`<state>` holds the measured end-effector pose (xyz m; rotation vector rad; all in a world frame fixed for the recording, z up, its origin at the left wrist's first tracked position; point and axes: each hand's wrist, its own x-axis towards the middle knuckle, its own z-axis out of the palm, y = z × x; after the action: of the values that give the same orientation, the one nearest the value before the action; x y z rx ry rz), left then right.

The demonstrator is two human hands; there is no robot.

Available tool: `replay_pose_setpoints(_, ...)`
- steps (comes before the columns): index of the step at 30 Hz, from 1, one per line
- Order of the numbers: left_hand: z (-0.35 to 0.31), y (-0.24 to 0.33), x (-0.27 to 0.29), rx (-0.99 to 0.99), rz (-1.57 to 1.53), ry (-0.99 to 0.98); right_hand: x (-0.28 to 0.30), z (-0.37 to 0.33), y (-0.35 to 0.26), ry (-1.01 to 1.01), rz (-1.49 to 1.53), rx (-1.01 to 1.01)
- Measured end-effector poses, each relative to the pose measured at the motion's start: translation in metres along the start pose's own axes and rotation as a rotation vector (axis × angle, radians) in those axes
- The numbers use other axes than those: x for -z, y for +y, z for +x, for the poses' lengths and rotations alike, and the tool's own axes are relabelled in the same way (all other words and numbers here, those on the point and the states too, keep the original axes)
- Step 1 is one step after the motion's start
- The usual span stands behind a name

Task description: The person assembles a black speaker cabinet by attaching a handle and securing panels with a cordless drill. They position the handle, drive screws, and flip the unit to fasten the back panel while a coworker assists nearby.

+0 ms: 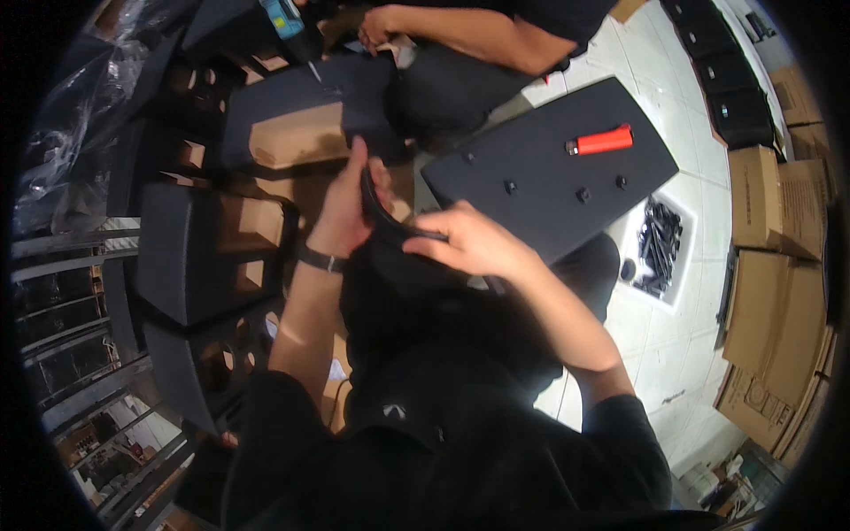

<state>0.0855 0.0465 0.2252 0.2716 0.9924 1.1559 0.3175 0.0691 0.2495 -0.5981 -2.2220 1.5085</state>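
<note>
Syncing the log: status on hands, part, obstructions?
Left hand and right hand both gripping curved black strip. Strip bends between them. Red lighter-shaped item on black panel, ahead-right; nothing visibly blocking either hand.

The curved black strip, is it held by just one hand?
No, the left hand holds the curved black strip toward one end and the right hand grips it toward the other.

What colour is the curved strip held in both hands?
The curved strip is black, clearest in the head view.
</note>
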Motion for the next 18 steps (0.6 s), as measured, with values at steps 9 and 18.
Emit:
replay_pose_setpoints(9, -0.021, -0.031, 0.047, -0.107, 0.061, 0.252, -0.015, 0.015, 0.033, 0.032, 0.015, -0.191)
replay_pose_setpoints(18, -0.036, -0.017, 0.108, -0.153, -0.285, 0.047, -0.046, 0.081, 0.03, -0.045, -0.058, 0.058)
